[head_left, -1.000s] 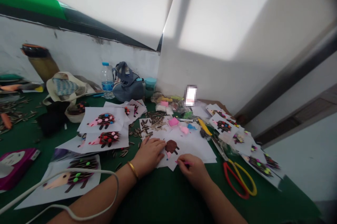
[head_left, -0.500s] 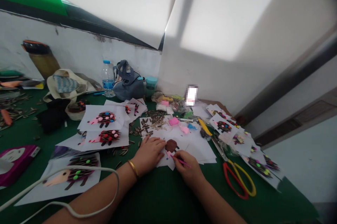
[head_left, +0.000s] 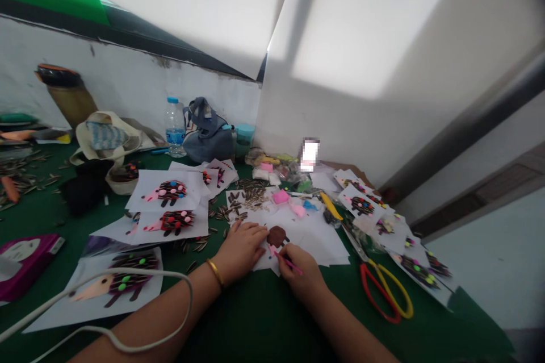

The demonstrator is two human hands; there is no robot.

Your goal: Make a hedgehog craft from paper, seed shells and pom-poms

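My right hand [head_left: 300, 272] pinches a thin pink stick-like tool [head_left: 293, 265], its tip touching a pink clay piece [head_left: 272, 250]. That piece forms the head of a small animal figure with a brown clay body [head_left: 277, 236] and dark feet, on white paper [head_left: 323, 243]. Flat on the left part of the sheet lies my left hand [head_left: 242, 246], fingers stretched out beside the figure. Beyond the hands on the paper are sunflower seeds [head_left: 251, 198], a bright pink clay block [head_left: 280, 197], a paler pink lump [head_left: 298, 211] and a bit of blue clay [head_left: 310, 204].
Scissors with red and yellow handles [head_left: 385, 289] lie at the right, beside a yellow-handled tool [head_left: 331, 205]. Finished hedgehog pictures [head_left: 168, 195] are stacked left and right. A water bottle [head_left: 174, 130] and a blue bag [head_left: 206, 138] stand behind. A white cable [head_left: 149, 272] crosses the left foreground.
My right hand has shifted very slightly, and the pink tool's tip has moved a little left on the pink clay. My left hand stays in place.
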